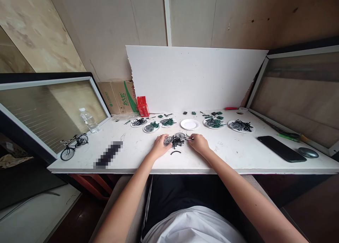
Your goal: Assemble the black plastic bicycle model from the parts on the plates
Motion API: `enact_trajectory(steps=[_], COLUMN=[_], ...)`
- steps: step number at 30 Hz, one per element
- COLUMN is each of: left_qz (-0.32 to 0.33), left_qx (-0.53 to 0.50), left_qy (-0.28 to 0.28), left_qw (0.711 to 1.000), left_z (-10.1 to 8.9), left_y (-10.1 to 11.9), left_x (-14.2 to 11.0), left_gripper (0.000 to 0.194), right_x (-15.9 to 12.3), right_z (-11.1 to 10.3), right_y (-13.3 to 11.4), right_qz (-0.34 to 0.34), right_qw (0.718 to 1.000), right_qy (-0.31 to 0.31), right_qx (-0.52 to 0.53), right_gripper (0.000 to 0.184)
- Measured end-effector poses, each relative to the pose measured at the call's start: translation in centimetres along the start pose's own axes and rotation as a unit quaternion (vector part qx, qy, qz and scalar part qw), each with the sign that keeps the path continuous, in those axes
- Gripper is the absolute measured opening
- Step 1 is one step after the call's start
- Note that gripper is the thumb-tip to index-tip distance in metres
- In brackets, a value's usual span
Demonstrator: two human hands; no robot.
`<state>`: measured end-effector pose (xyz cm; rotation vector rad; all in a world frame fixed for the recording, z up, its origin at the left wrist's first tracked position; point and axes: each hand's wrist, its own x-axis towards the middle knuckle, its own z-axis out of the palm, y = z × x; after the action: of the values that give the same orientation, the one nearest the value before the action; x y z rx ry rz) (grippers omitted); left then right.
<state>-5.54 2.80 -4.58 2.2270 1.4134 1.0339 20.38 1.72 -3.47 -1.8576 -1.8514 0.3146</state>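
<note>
My left hand (159, 146) is closed around the edge of a small spoked wheel (167, 141), low over the white table. Beside it lies a tangle of black model bicycle parts (178, 142), with another spoked wheel (180, 135) at its far edge. Fingers curled together, my right hand (200, 143) pinches a thin metal rod (189, 139) that points left at the parts; its far end is too small to make out. A curved black strip (175, 152), shaped like a mudguard, lies just in front of the tangle.
Plates of green and black parts (152, 126) (241, 126) and a bare white plate (190, 124) line the back. At left stand a model bicycle (74, 146) and a bottle (89, 120). A phone (281, 149) and a rounded dark object (308, 152) lie right.
</note>
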Motion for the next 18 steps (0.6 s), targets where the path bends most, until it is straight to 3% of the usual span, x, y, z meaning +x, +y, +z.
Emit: enact_trajectory(steps=[18], left_qz=[0.016], left_qx=[0.055], left_qy=[0.007], left_qw=[0.998], left_z=[0.28], left_y=[0.07], left_x=[-0.33], left_gripper=[0.049], right_x=[-0.81], right_z=[-0.79], right_y=[-0.73], right_qz=[-0.021], right_qw=[1.0], right_qy=[-0.015], right_qx=[-0.001], right_gripper=[0.022])
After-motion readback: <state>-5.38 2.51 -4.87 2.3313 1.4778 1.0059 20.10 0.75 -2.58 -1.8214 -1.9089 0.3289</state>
